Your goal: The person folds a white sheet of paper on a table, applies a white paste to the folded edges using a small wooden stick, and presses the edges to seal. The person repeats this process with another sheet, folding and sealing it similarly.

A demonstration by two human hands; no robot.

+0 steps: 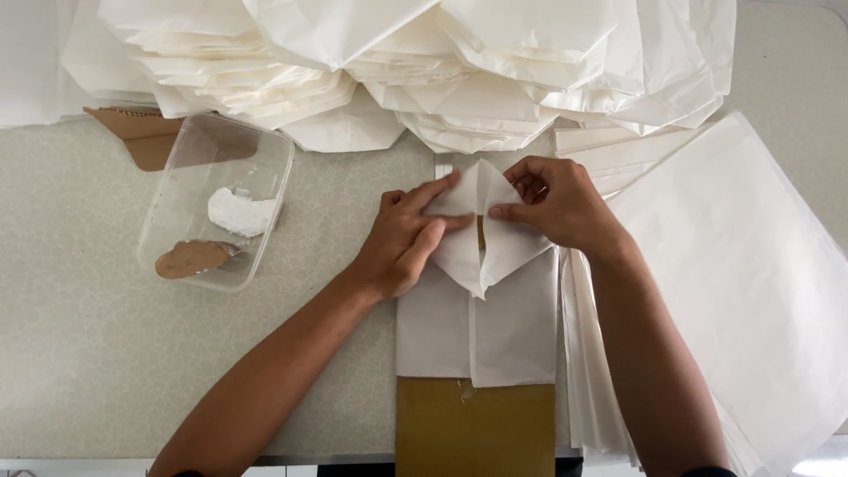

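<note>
Your left hand [402, 243] lies flat on the left folded flap of the white paper bag [477, 300], its fingers [437, 193] stretched out and slightly spread, pressing the paper down. Your right hand [556, 203] holds the right flap, its fingers curled with thumb and forefinger pinching the flap's edge just beside the centre seam, where a narrow gap shows brown underneath. The bag lies at the middle of the bench [79, 353], running from near to far, over a brown cardboard board [477, 428] that sticks out at the near edge. To the right, touching the bag, sits a stack of flat white paper sheets [751, 291]. Along the far side a heap of finished folded white bags [424, 62] spreads across the bench. On the left, well apart from your hands, stands a clear plastic tub [216, 199] holding a lump of white paste and a brown scrap, with a piece of torn cardboard [141, 132] just beyond it.
</note>
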